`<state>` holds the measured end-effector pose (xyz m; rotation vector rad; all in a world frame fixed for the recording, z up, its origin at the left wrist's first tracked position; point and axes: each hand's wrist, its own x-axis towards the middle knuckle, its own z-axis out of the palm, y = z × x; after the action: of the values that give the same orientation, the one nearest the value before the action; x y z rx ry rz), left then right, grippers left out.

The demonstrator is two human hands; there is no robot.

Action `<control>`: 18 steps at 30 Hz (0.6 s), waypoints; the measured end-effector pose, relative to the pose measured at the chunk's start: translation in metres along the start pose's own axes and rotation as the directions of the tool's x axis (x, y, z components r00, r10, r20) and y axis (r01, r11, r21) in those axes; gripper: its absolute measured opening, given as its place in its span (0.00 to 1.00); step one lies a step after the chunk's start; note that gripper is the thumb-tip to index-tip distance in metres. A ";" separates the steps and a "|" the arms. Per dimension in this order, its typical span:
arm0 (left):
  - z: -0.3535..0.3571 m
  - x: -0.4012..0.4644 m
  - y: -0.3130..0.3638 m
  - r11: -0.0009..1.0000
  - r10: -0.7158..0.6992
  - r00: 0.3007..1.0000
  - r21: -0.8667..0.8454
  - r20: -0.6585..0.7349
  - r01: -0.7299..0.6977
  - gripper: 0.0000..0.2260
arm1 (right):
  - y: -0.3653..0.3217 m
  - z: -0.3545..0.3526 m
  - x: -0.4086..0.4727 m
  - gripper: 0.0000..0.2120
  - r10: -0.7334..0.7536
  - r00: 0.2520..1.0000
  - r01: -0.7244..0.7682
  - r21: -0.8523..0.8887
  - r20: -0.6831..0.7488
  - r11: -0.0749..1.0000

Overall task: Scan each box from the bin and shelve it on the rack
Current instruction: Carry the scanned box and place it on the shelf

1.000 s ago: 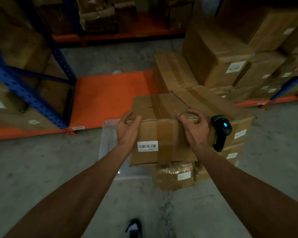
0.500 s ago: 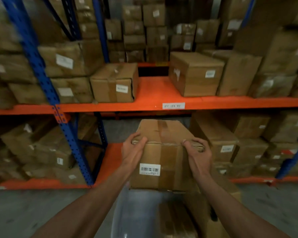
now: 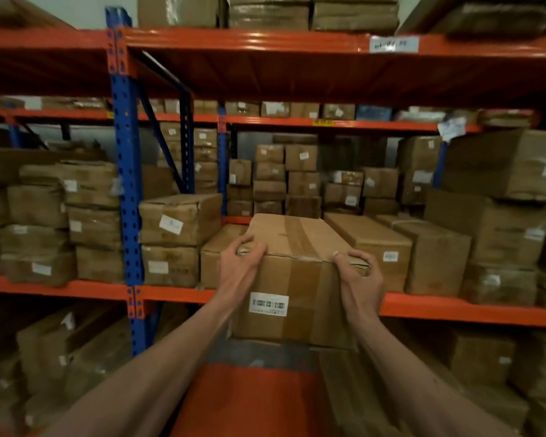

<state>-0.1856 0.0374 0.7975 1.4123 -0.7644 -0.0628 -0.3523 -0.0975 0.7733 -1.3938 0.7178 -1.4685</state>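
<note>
I hold a taped brown cardboard box (image 3: 297,279) with a white barcode label on its near face, raised in front of the rack's middle shelf (image 3: 171,293). My left hand (image 3: 238,272) grips its upper left corner, fingers curled over the top edge. My right hand (image 3: 358,280) grips the upper right corner the same way. The box's far end reaches over the orange shelf beam, between a low box (image 3: 216,257) on the left and a long box (image 3: 369,241) on the right. The bin and scanner are out of view.
The blue upright (image 3: 126,184) with orange beams stands left of the box. Stacked cartons (image 3: 180,222) fill the middle shelf on both sides and behind. More boxes sit on the upper shelf (image 3: 265,42) and the lower level (image 3: 70,348).
I have lifted the box from above the bin up to the middle shelf level, and my view has tilted up from the floor to the rack. Both hands keep their grip.
</note>
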 end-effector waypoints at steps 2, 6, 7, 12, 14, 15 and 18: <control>-0.008 0.025 0.001 1.000 0.028 0.999 -0.005 -0.024 -0.028 0.28 | -0.005 0.026 0.015 0.18 -0.024 1.000 0.024 0.023 0.010 0.999; -0.026 0.087 -0.017 0.998 0.060 0.996 0.013 -0.070 -0.059 0.26 | 0.002 0.086 0.048 0.19 -0.076 0.997 0.076 0.008 0.021 0.997; -0.031 0.105 -0.024 0.998 0.067 0.995 0.019 -0.075 -0.066 0.25 | 0.006 0.103 0.055 0.19 -0.083 0.996 0.083 0.006 0.021 0.997; -0.057 0.196 -0.063 0.996 0.087 0.993 0.028 -0.075 -0.085 0.22 | 0.036 0.188 0.088 0.18 -0.062 0.998 0.063 0.022 -0.014 0.998; -0.065 0.226 -0.080 0.996 0.090 0.994 0.027 -0.060 -0.088 0.19 | 0.051 0.220 0.100 0.16 -0.040 0.999 0.041 0.025 -0.024 0.999; -0.069 0.241 -0.090 0.996 0.087 0.995 0.029 -0.048 -0.086 0.18 | 0.061 0.234 0.105 0.14 -0.025 0.999 0.025 0.025 -0.024 0.999; -0.076 0.274 -0.127 0.998 0.063 0.998 0.013 -0.012 -0.063 0.17 | 0.090 0.270 0.116 0.12 -0.007 1.000 0.006 -0.019 -0.022 1.000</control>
<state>0.1128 -0.0520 0.8065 1.3980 -0.7999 -0.0004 -0.0583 -0.1854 0.7869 -1.3972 0.7438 -1.4879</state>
